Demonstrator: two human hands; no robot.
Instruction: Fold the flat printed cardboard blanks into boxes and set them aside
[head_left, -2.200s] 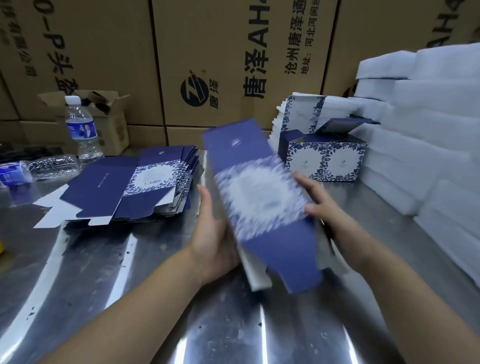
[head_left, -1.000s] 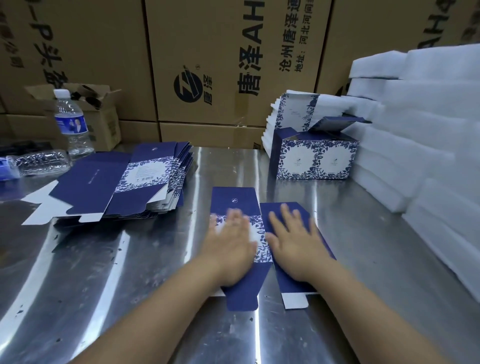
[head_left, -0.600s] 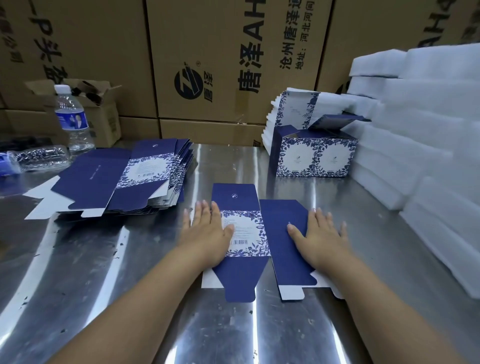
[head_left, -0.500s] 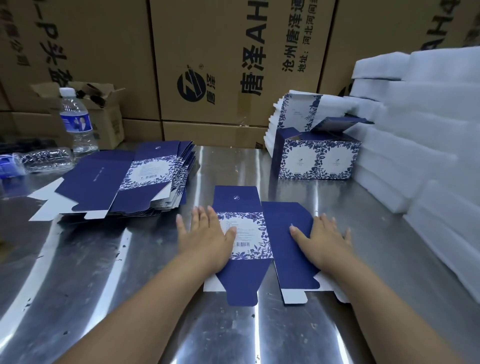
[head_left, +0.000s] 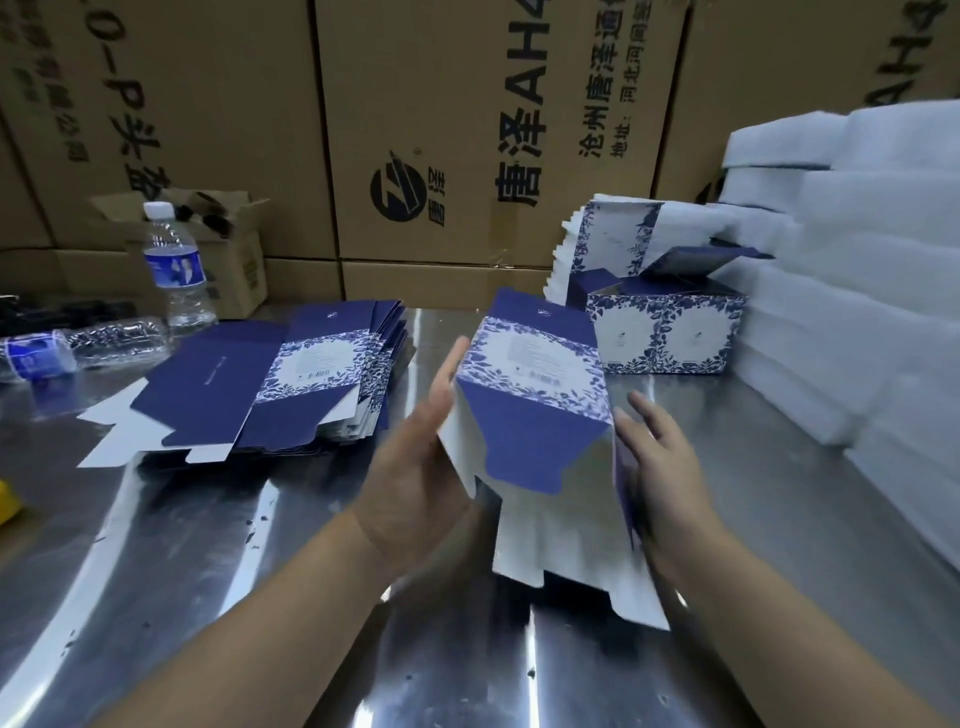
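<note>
cardboard blank (head_left: 535, 415): thin printed card, navy outside with a band of blue-and-white leaf pattern and a barcode, plain white inside. we find it raised above the table (head_left: 208, 571) and half opened into a tube, its flaps hanging loose toward us. the lowest white flaps are blurred, so we cannot tell whether they touch the table.

left hand (head_left: 415, 467): palm flat against the blank's left white flap, fingers straight and together, not curled round it.

right hand (head_left: 660, 467): fingers straight and slightly spread, laid along the right panel. the blank sits pressed between the two palms.

table: polished sheet metal with streaky reflections and small dark specks.

stack of flat blanks (head_left: 291, 395): the same navy card, fanned out to the left of the hands, with white tabs jutting at the near edge.

folded box (head_left: 665, 332): rectangular, leaf-patterned with two white ovals, navy lid flap raised. its left corner is hidden behind the held blank.

printed sheets (head_left: 608, 239): an upright pile behind the box, white with blue leaf borders.

foam slabs (head_left: 857, 260): white and soft-edged, tiered along the right side.

water bottle (head_left: 174, 270): clear ribbed plastic with a white cap and blue label, standing upright at far left. we note a second bottle (head_left: 78, 348) lying on its side near it.

small open carton (head_left: 228, 244): brown corrugated, behind the upright bottle.

large cartons (head_left: 441, 130): a brown wall of them behind the table, printed in black.
</note>
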